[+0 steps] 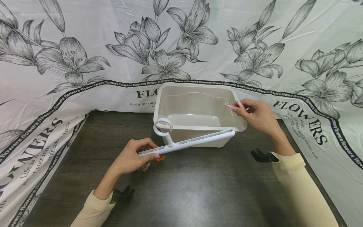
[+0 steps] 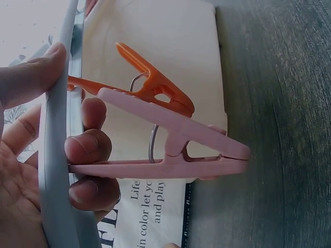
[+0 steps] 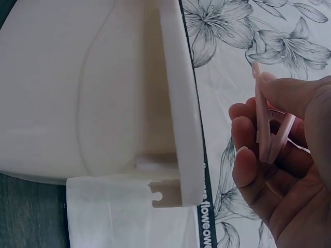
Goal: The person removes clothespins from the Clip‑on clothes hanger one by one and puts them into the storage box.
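My left hand (image 1: 134, 157) grips one end of a pale plastic hanger bar (image 1: 198, 141) with a round hook on top, its far end raised at the right. An orange clothespin (image 2: 178, 101) and a pink clothespin (image 2: 176, 124) stick out below the bar beside the left fingers, both with their jaws closed. My right hand (image 1: 262, 116) pinches another pink clothespin (image 3: 262, 119) between thumb and fingers, by the right rim of a beige plastic bin (image 1: 201, 128). The hanger crosses in front of the bin in the head view.
The bin stands at the back of a dark wood table (image 1: 181, 195). Behind and at the sides hangs a white flower-print cloth (image 1: 127, 72) with lettering. Black straps (image 1: 122, 194) sit at both wrists, over pale yellow sleeves (image 1: 300, 183).
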A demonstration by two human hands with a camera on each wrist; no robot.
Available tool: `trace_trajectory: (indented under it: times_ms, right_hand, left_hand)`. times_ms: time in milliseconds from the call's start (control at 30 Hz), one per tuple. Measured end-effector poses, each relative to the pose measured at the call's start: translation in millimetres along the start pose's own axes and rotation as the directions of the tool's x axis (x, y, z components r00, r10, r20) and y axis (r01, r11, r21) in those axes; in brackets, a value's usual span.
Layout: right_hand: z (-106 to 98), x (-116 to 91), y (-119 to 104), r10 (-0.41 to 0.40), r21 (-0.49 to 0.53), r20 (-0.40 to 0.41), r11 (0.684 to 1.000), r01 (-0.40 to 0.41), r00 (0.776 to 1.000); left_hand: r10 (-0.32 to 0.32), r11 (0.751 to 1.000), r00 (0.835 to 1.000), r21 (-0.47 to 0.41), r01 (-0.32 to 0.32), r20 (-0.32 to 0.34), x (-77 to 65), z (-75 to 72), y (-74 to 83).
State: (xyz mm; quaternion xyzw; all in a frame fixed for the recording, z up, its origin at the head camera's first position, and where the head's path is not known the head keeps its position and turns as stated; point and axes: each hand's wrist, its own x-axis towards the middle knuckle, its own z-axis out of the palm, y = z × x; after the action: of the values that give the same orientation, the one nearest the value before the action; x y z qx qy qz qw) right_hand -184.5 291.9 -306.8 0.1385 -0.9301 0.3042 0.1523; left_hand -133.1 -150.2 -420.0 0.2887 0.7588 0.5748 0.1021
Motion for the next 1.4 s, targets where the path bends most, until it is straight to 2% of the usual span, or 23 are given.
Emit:
trace_trajectory:
  times_ms: [333, 533, 633, 933, 1400]
  right_hand:
    - [2, 11, -4, -0.023, 0.012, 0.037, 1.000, 0.023, 0.999]
    - [-1, 12, -6, 0.035, 0.039, 0.144, 0.998, -0.041, 0.989]
    - [-2, 11, -5, 0.034, 0.053, 0.190, 0.998, -0.045, 0.981]
    - [-6, 2, -3, -0.087, 0.116, 0.197, 0.991, 0.065, 0.977]
    - [-6, -26, -17, -0.174, 0.106, 0.175, 0.982, 0.157, 0.969]
  left_hand:
    - [-0.009, 1.000, 1.000, 0.008, 0.009, -0.003, 0.7, 1.2, -1.4]
    - [-0.001, 1.000, 1.000, 0.023, 0.001, -0.005, 0.6, 0.8, -2.1]
    - [-0.002, 1.000, 1.000, 0.031, 0.002, -0.007, 0.5, 0.9, -1.8]
    - [-0.028, 0.999, 1.000, 0.032, 0.028, -0.006, 1.2, 2.9, -0.6]
    - [0.003, 0.998, 1.000, 0.069, -0.002, -0.009, 1.7, 7.3, 3.2]
